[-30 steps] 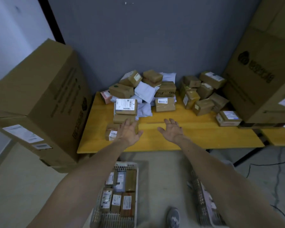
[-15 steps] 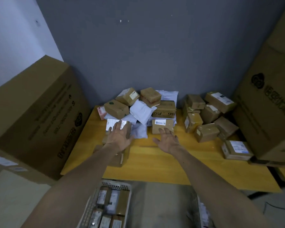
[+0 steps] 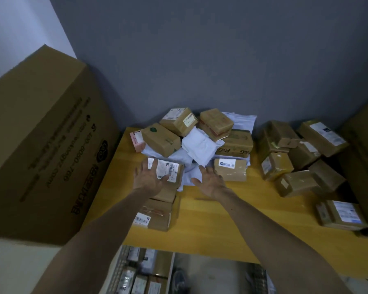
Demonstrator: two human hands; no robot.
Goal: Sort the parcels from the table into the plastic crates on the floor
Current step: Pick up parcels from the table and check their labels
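A heap of brown cardboard parcels and white mailer bags (image 3: 200, 145) lies at the back of the yellow table (image 3: 221, 219). My left hand (image 3: 149, 177) lies flat with spread fingers on the white label of a brown parcel (image 3: 172, 170) stacked on other boxes (image 3: 157, 215). My right hand (image 3: 209, 181) reaches over the table with straight fingers, its tips at a white mailer bag (image 3: 189, 177), beside a labelled box (image 3: 229, 169). A white plastic crate (image 3: 119, 270) holding several parcels stands on the floor below the table's front edge.
A large cardboard carton (image 3: 40, 149) stands at the table's left end, another (image 3: 365, 155) at the right. More brown parcels (image 3: 293, 158) cluster at the right, one (image 3: 342, 215) near the front. A second crate (image 3: 259, 279) and a shoe (image 3: 180, 281) show on the floor.
Both hands have reached farther onto the table toward the heap. The left hand has come to lie on the labelled parcel. The view has tilted upward, so the crates show less.
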